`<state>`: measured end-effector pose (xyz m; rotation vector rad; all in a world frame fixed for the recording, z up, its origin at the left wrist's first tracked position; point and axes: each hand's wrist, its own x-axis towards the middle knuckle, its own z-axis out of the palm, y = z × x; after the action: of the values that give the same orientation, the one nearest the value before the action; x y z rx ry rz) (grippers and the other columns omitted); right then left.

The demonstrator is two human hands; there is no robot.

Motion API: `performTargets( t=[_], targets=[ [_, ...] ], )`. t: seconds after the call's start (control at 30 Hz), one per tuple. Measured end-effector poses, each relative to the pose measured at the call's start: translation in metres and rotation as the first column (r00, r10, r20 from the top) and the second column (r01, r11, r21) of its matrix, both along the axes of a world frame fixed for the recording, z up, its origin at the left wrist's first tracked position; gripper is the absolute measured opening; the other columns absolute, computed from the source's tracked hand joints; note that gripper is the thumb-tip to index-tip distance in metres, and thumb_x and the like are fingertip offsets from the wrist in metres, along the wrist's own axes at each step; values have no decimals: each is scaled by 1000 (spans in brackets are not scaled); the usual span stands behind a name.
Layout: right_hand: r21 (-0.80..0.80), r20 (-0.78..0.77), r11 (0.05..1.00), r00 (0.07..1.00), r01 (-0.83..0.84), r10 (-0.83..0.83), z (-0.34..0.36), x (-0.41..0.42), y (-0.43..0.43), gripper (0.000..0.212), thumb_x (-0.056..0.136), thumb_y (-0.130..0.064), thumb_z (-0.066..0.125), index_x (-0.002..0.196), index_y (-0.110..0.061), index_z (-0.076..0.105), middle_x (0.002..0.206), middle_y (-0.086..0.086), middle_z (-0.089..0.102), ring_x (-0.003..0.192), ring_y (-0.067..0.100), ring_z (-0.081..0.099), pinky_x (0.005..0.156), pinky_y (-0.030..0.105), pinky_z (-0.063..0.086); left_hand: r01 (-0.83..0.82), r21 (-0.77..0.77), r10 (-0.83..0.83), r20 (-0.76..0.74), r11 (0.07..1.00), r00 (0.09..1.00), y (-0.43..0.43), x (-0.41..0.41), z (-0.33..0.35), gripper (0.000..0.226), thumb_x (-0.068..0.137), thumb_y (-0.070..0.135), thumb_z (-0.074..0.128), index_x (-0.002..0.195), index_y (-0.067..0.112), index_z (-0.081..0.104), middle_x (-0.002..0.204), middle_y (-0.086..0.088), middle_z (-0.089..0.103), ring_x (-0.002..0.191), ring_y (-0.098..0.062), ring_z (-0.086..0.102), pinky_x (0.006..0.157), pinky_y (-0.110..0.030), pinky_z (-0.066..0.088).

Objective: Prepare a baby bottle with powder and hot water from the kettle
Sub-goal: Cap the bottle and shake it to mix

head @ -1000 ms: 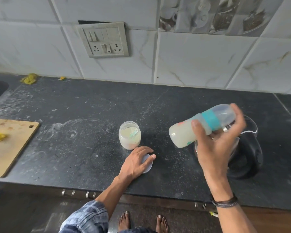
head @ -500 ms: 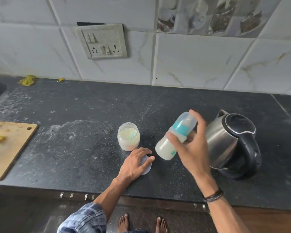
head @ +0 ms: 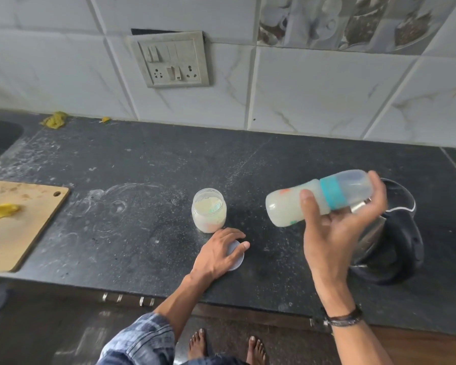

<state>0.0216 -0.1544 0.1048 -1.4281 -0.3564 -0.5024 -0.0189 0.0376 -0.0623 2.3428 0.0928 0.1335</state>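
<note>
The right hand [head: 334, 233] is gripping the baby bottle [head: 287, 206], fingers curled round it, nearly level above the countertop's [head: 142, 167] right end. The left hand [head: 216, 255] is resting loosely spread fingers on a lid [head: 238, 259] near the front edge.

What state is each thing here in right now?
Baby bottle: capped, milky liquid inside, tilted nearly sideways, gripped by right hand.
Powder jar: upright, open, powder inside.
Lid: flat on counter, under left hand.
Kettle: standing on counter, partly hidden by right hand.
Cutting board: flat, yellow scrap on it.
</note>
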Motion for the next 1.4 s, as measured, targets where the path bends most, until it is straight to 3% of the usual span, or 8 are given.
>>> performTargets(
  t=[0.33, 0.47, 0.63, 0.77, 0.97, 1.1, 1.27, 1.4],
  targets=[
    [33, 85, 999, 996, 17, -20, 6, 7, -1, 86, 91, -17, 80, 153, -15, 21, 138, -26, 53, 116, 9, 67, 87, 24, 61, 4, -1, -4, -2, 1000, 1000, -1, 0, 0, 58, 96, 72, 41, 122, 28, 68, 128, 19, 62, 121, 2, 50, 103, -23, 42],
    [-190, -145, 972, 983, -136, 110, 9, 9, -6, 85, 81, -30, 89, 146, -39, 36, 124, -26, 60, 98, 13, 73, 81, 31, 63, 14, -7, -14, 8, 1000, 1000, 0, -1, 0, 55, 96, 69, 43, 122, 27, 68, 128, 19, 62, 121, 2, 50, 103, -21, 41],
    [-6, 109, 997, 991, 82, -81, 7, 5, -3, 83, 90, -10, 80, 151, -8, 25, 134, -22, 56, 109, 1, 67, 83, 17, 58, 6, -4, -6, -5, 1000, 1000, -1, 0, 1, 54, 97, 68, 44, 122, 27, 68, 128, 19, 62, 122, 2, 50, 104, -22, 40],
    [-174, -168, 971, 977, -161, 132, 7, 3, 1, 84, 83, -16, 88, 147, -30, 36, 122, -22, 63, 96, 9, 72, 82, 34, 63, 17, 1, -17, -7, 1000, 1000, 0, -1, 1, 53, 97, 67, 45, 122, 27, 68, 128, 19, 61, 121, 1, 50, 103, -25, 43],
    [6, 111, 999, 992, 53, -54, 9, 2, 0, 84, 91, -10, 79, 152, -7, 22, 136, -28, 52, 112, 5, 67, 83, 20, 60, 1, 0, -1, -15, 1000, 1000, -2, 0, 2, 57, 95, 71, 42, 122, 29, 68, 129, 20, 61, 122, 3, 49, 105, -24, 41],
    [-178, -169, 973, 979, -147, 117, 5, 2, 3, 84, 84, -21, 88, 149, -29, 36, 122, -24, 62, 99, 11, 72, 83, 36, 63, 3, -6, -3, -5, 1000, 1000, -1, -1, 0, 53, 95, 69, 44, 121, 30, 68, 127, 22, 61, 121, 2, 50, 104, -26, 43],
    [-25, 151, 995, 985, 93, -88, 7, 1, 3, 81, 91, -10, 77, 152, -4, 23, 140, -33, 49, 119, -1, 63, 86, 16, 58, 4, 1, -4, -4, 1000, 1000, -1, 0, 2, 58, 96, 72, 41, 122, 28, 68, 128, 20, 61, 122, 2, 50, 104, -24, 42],
    [-222, -181, 967, 980, -127, 87, -1, 4, 3, 85, 85, -26, 87, 150, -30, 33, 124, -29, 60, 100, 9, 72, 83, 41, 64, 12, 3, -12, 3, 1000, 1000, 0, 0, 0, 53, 97, 68, 45, 122, 28, 68, 128, 20, 62, 120, 1, 51, 103, -25, 43]
  ],
)
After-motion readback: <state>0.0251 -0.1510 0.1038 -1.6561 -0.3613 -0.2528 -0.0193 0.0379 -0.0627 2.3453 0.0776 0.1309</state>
